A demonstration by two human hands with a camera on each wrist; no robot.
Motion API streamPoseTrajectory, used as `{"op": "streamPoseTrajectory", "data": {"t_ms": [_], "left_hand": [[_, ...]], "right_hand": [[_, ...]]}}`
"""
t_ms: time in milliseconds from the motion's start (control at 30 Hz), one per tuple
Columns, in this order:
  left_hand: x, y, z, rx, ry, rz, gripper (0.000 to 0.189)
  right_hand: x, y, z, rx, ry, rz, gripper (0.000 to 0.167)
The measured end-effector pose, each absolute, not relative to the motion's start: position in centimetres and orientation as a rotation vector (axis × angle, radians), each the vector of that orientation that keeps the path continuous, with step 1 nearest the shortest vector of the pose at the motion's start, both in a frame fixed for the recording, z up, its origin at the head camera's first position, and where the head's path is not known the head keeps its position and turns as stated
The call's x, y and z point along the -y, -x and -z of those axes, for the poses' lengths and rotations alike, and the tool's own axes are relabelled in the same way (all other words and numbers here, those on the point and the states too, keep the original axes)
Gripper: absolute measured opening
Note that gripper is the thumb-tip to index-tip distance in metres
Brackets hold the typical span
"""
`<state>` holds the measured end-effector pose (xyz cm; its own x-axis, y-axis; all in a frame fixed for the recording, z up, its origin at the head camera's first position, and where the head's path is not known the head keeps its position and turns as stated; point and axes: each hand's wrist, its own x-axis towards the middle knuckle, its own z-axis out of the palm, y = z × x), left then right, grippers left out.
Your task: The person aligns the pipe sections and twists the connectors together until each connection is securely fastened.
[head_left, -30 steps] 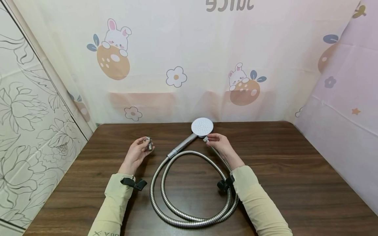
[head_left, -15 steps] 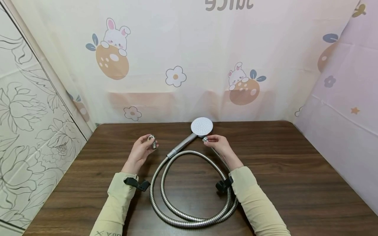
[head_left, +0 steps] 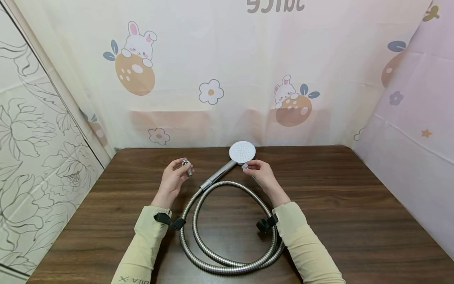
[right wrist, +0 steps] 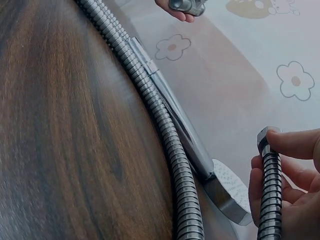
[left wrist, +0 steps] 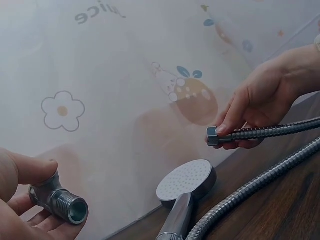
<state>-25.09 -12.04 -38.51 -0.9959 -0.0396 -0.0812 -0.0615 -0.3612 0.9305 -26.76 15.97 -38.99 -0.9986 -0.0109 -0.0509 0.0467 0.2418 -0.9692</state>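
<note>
In my left hand (head_left: 172,179) I hold a small metal valve fitting (left wrist: 60,200), its threaded, hollow outlet facing right toward the hose in the left wrist view. My right hand (head_left: 263,177) pinches the hex nut (left wrist: 212,136) at the free end of a ribbed metal shower hose (right wrist: 271,195). Thumb and fingers sit around the nut and the hose just behind it. A gap separates the fitting from the nut. Between the hands lies a shower head (head_left: 242,152) with a white round face and chrome handle, joined to the hose's other end.
The hose's coiled loops (head_left: 227,269) lie on the dark wooden table (head_left: 354,205), below and between the forearms. Behind the table's far edge hangs a printed curtain (head_left: 227,51). Black camera straps (head_left: 169,221) circle both sleeves.
My left hand has moved right and slightly up with the fitting, coming closer to the nut. The right hand has shifted slightly left, still pinching the hose end. The shower head stays put.
</note>
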Motion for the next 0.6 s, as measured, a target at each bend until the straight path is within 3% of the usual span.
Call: {"op": "streamPoseTrajectory", "data": {"t_ms": [600], "left_hand": [[10.7,24.8,37.9,-1.681,0.150,-2.619,0.022]], "right_hand": [[-15.0,26.3,38.9,-2.410,-0.008,1.921,0.033]]}}
